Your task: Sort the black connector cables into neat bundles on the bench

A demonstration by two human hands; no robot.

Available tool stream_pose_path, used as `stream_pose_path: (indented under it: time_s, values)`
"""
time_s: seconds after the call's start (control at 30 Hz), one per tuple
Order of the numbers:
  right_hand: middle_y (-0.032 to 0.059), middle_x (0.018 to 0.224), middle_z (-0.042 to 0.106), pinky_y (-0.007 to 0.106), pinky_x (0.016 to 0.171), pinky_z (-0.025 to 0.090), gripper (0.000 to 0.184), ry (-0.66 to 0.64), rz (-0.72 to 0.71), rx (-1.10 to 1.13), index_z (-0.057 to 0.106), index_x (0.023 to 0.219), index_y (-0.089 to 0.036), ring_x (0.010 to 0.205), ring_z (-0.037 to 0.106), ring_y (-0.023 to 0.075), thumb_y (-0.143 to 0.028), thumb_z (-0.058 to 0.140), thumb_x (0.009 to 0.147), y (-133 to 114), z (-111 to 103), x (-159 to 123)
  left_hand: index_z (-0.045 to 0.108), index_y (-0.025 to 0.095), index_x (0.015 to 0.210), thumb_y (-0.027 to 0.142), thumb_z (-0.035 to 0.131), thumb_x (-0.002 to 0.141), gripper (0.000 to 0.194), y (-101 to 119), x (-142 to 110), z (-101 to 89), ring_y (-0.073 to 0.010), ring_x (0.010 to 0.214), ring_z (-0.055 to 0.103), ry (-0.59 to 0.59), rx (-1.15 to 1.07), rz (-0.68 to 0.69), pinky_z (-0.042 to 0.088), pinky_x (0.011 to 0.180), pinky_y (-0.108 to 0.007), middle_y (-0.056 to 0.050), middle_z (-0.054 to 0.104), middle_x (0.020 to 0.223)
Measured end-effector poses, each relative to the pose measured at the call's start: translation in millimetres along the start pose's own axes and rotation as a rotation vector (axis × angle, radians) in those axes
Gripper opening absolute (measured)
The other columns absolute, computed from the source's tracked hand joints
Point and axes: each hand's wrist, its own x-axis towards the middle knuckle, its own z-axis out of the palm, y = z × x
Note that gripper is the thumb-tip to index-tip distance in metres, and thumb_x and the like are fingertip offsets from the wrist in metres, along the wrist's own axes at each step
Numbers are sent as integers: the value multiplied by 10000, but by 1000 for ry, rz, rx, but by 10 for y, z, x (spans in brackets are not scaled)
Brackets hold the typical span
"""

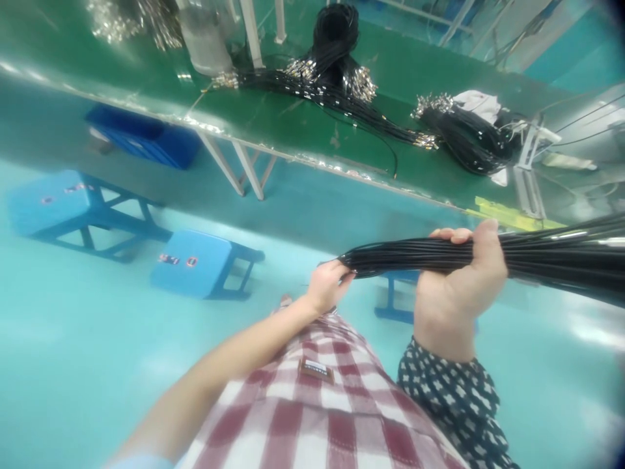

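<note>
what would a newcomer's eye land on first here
Probably the thick bundle of black cables, gripped by the left hand and right hand and running off the right edge. Next, perhaps, the red-and-white checked garment at bottom centre. Beyond, more black cables lie on the green table, with light-blue stools on the floor at left.

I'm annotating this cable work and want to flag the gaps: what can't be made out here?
In the head view:
Black cable bundle: its right end is cut off by the picture's right edge.
Its left end: hidden by the fingers of the left hand.
Its middle: partly covered by the right hand.
Brown label: lettering too small and blurred.
Connectors on the green workbench: too blurred to count.
</note>
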Motion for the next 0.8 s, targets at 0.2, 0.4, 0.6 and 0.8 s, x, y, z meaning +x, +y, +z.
stream_pose_path:
  time_s: [0.2,0.4,0.6,0.8]
  values:
    - [-51,621,456,207,696,549,191,-15,46,27,511,717,-175,587,503,67,-172,599,887,-79,39,-64,627,165,864,255,617,838,94,109,-100,34,-189,758,653,1,-85,-42,541,718,-331,-72,692,820]
    - [-49,601,462,206,673,550,178,2,52,45,513,721,-164,570,505,64,-137,589,880,-116,63,-48,571,188,780,193,602,817,49,318,-152,-90,-127,667,632,-130,-215,38,527,643,-239,-13,669,741]
    - [-44,573,450,233,665,551,201,26,101,55,506,691,-158,572,494,75,-163,586,875,-114,42,-29,561,182,810,175,532,829,36,56,-191,-298,-147,680,625,-131,-55,85,526,666,-277,-35,664,751]
    - [-45,598,439,267,714,552,194,9,108,29,510,700,-159,599,508,83,-181,593,873,-142,50,-95,606,182,847,170,536,833,73,-140,-237,-62,-185,767,668,-143,4,131,534,730,-316,-64,700,812]
